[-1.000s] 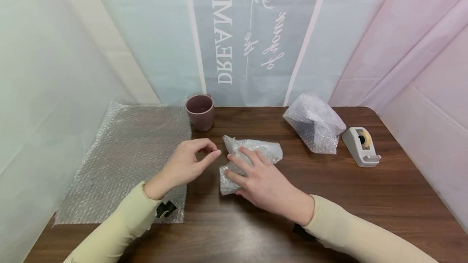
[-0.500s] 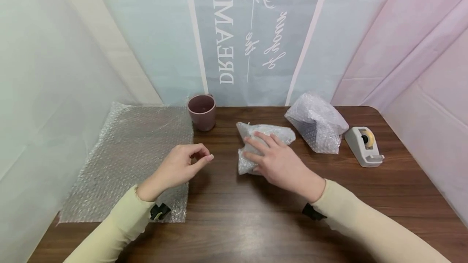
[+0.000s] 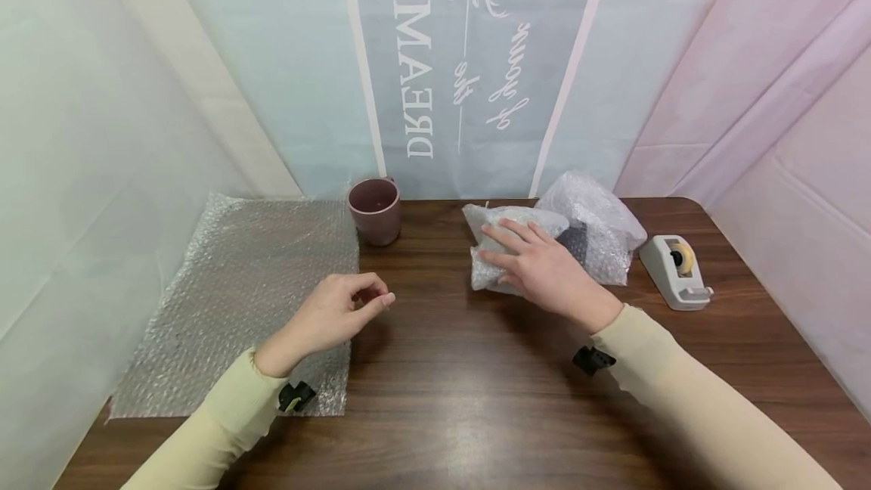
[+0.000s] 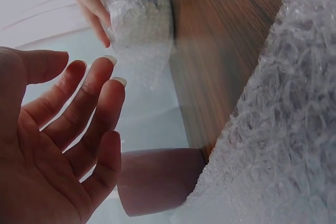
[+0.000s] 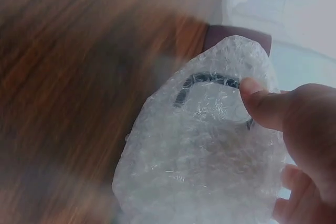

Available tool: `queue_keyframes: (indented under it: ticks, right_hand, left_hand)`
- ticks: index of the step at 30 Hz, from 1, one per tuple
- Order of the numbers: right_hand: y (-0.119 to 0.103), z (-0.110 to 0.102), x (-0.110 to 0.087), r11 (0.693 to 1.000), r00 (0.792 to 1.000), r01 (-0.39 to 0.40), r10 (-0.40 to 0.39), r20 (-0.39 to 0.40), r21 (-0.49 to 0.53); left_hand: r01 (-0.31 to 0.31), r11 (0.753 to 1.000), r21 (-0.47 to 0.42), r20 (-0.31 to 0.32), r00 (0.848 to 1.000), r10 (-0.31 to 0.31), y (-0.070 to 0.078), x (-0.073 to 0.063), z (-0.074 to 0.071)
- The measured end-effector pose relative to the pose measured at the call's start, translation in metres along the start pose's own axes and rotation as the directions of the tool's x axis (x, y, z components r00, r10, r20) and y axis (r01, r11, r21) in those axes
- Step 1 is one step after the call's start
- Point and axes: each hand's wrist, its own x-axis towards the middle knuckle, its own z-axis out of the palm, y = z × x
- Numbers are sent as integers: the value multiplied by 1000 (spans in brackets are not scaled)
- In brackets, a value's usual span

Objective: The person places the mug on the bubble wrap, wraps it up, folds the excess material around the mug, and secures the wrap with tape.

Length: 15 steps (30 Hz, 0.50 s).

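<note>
My right hand [image 3: 544,267] grips a bubble-wrapped bundle [image 3: 485,272] at the back, right of centre. In the right wrist view its thumb [image 5: 265,106] presses one side of the wrap while other fingers show at the far edge. A dark curved band [image 5: 199,78] shows through the plastic; the wrapped item itself is mostly hidden. My left hand [image 3: 333,312] hovers over the right edge of a flat bubble wrap sheet [image 3: 258,271], fingers loosely bent and holding nothing. Behind it stands a mauve mug [image 3: 377,218].
Another bubble-wrapped bundle [image 3: 595,214] sits at the back right, partly overlapped by the held one. To its right is a white tape dispenser [image 3: 674,271] with a yellowish roll. A printed curtain [image 3: 476,157] hangs along the table's back edge.
My right hand has carried the bundle from the middle of the table back and to the right, close to the other bundle. My left hand has drawn slightly left and down.
</note>
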Motion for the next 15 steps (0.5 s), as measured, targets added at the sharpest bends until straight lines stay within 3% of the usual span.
queue_keyframes:
  ticks: [15]
  right_hand:
    - [22,-1,-4,998,998,-56,55,38,30]
  left_hand:
    - [31,999,23,26,999,-31,-11,-9,-7]
